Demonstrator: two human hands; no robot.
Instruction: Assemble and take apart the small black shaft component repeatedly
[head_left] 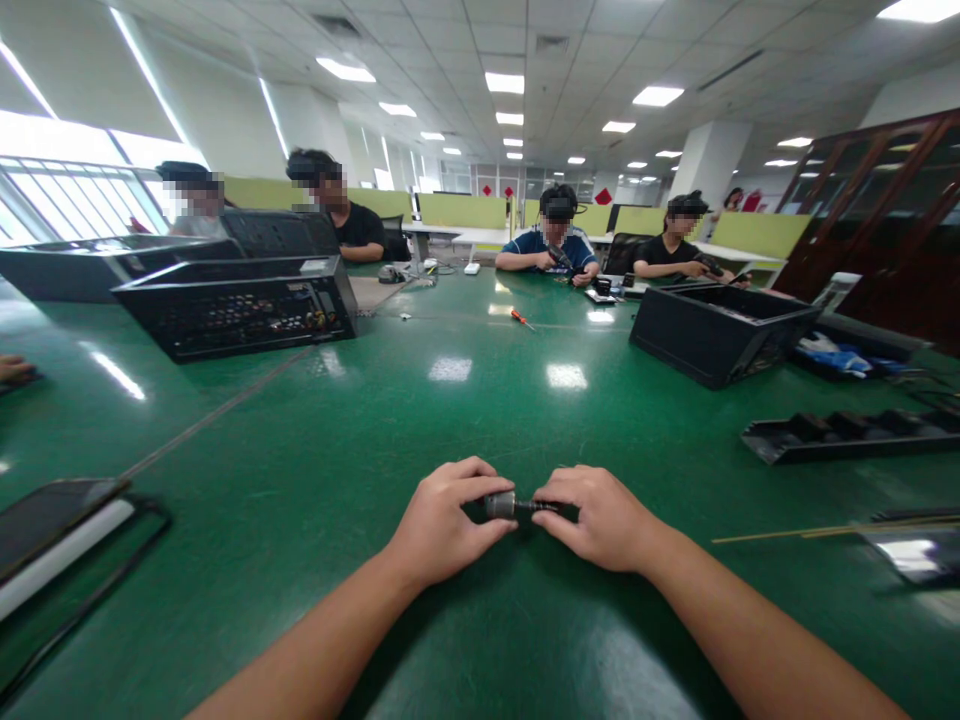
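My left hand pinches a short grey metal cylinder between thumb and fingers, just above the green table. A thin dark shaft, ridged like a screw or drill bit, runs from the cylinder's right end. My right hand has its thumb and fingertips closed on the far end of this shaft. Cylinder and shaft lie in one line, level between both hands. The fingers cover part of each, so their exact kind and how they join cannot be made out.
Black metal computer cases stand at left; another open case is at right. A dark slotted tray and thin yellowish rods lie nearer on the right. An orange screwdriver rests ahead. Several people sit around the table.
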